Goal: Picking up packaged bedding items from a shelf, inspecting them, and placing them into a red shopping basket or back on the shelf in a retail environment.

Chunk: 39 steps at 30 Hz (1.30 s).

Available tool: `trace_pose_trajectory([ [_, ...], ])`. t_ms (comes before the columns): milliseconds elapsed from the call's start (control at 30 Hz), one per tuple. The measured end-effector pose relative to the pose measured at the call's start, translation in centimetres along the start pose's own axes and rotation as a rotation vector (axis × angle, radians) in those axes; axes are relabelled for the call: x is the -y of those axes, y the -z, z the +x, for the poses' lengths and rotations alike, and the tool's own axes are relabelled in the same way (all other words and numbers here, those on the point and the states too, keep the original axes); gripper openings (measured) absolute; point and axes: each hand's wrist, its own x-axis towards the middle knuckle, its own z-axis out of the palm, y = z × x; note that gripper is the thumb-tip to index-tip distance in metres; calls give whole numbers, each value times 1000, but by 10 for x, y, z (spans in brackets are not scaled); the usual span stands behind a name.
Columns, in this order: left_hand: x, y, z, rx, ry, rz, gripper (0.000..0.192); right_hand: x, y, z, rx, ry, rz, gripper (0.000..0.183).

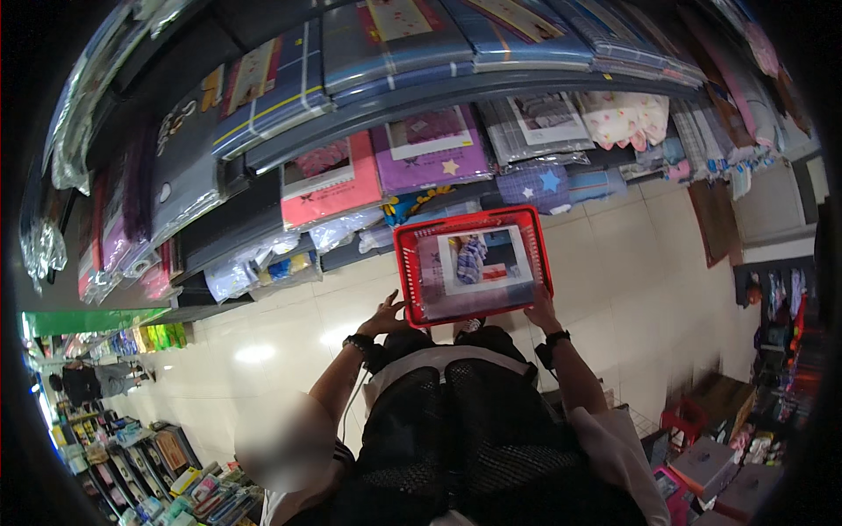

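Observation:
Before me is a red plastic shopping basket (402, 263), its near rim close to my knees and over my shoes. In it lies a flat clear-wrapped bedding package (431, 289) with a picture insert (490, 260). My right hand (543, 314) grips the basket's near right corner, with its fingertips beside the package. At the near left corner is my left hand (385, 318), fingers spread; whether it bears on the basket is hard to tell. Both wrists wear dark bands.
Shelves ahead hold a pink bedding package (329, 184), a purple bedding package (431, 158) and folded blue packs (395, 59). Pale floor tiles (625, 296) stretch to both sides. Another person (89, 381) is far left. A red stool (684, 421) and boxes (704, 463) stand behind right.

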Motion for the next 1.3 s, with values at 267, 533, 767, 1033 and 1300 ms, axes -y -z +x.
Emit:
trace_pose_trajectory([
  [267,43,-22,1,16,-134,176,64,43,-2,-12,211,-209,-167,69],
  [533,-9,-10,-1,-118,-246,386,57,34,-3,3,300,-256,-382,74],
  [767,-33,-33,17,9,-313,591,58,26,-16,1,230,-206,-406,64],
  [1033,-18,-68,24,-208,-311,643,52,72,6,22,473,-222,-459,53],
  [1300,-6,-56,34,-241,-214,564,58,66,-2,49,278,-118,-270,52],
])
